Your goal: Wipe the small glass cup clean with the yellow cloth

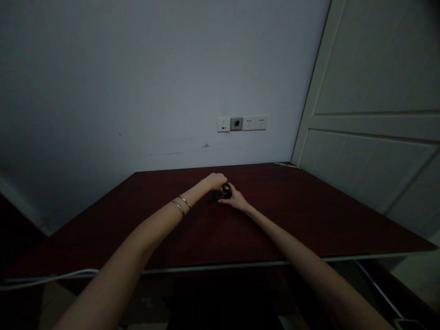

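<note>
Out toward the far middle of the table, both my hands meet at a small dark object with a yellow mark (226, 188); its kind is hard to make out in the dim light. My left hand (216, 180) comes over its top from the left, fingers curled and partly hidden behind the wrist and knuckles. From the right, my right hand (236, 199) wraps its side with thumb and fingers. The object's lower part looks dark and shiny, low on or just above the tabletop. Two silver bracelets (181, 205) circle my left wrist.
The dark red tabletop (172, 247) runs back to a pale wall (154, 82). Sockets and a switch plate (254, 123) sit on that wall. A white panelled door (371, 114) borders the right side. A white cable (75, 273) crosses the front left edge.
</note>
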A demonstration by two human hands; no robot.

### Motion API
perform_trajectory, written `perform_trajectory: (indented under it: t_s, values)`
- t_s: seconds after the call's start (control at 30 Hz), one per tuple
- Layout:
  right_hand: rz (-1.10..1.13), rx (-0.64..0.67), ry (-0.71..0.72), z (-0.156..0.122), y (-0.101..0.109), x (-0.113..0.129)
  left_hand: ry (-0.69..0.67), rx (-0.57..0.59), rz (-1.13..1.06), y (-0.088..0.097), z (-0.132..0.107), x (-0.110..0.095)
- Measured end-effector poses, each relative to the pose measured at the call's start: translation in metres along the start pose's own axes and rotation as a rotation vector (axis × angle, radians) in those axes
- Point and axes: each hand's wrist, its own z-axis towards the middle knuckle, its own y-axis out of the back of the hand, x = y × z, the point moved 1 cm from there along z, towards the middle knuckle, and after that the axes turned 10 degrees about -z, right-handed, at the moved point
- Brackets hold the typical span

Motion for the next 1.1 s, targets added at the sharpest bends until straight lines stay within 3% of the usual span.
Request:
perform_trajectory:
  t_s: [0.17,0.67,0.9,1.1]
  values:
    - [-0.076,-0.001,0.001,-0.002,0.006,0.009,0.030,-0.055,0.034,-0.003,0.007,-0.001]
    - [-0.098,-0.022,-0.021,-0.005,0.006,0.014,0.426,-0.099,0.003,-0.009,0.022,-0.019]
    - [-0.141,-0.035,0.027,-0.005,0.002,0.010,0.480,0.037,-0.037,0.014,0.009,-0.009]
    - [0.019,0.042,0.058,-0.006,0.007,0.017,0.376,-0.010,-0.322,0.041,-0.006,-0.001]
